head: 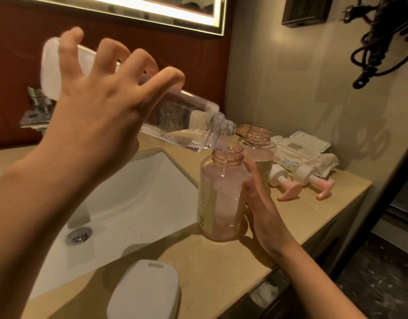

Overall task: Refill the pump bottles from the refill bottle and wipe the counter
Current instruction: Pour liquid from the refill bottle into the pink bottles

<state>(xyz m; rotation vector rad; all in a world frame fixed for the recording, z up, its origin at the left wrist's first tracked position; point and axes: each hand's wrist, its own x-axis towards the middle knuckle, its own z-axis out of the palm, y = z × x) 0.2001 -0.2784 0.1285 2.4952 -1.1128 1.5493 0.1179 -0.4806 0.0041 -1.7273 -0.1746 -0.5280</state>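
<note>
Head view: I observe the left hand (101,107) wrapped around the body of the clear refill bottle (182,120), fingers spread and curled over it. The bottle is tipped neck-down to the right. Its threaded mouth sits just above the open neck of the near pump bottle (221,199), and a thin stream runs between them.

The right hand (263,203) grips that pump bottle from its right side, thumb on the front wall. The bottle stands upright on the desk (210,272), close to the right edge of the sink (129,192). The far pump bottle (259,150) stands open just behind it. Two pump heads (278,174) lie on the desk to the right, in front of a wipes pack (299,146). A white lid (145,293) lies at the near edge.

Risks, in my judgement:
- The refill mouth sits toward the left rim of the neck, so a small drift left would send liquid down the outside onto the desk.
- The near pump bottle looks foamy for most of its height, so the true level is hard to read and it may overflow.
- A steeper tilt could make the stream surge and splash.
- The wiping is not yet begun.
</note>
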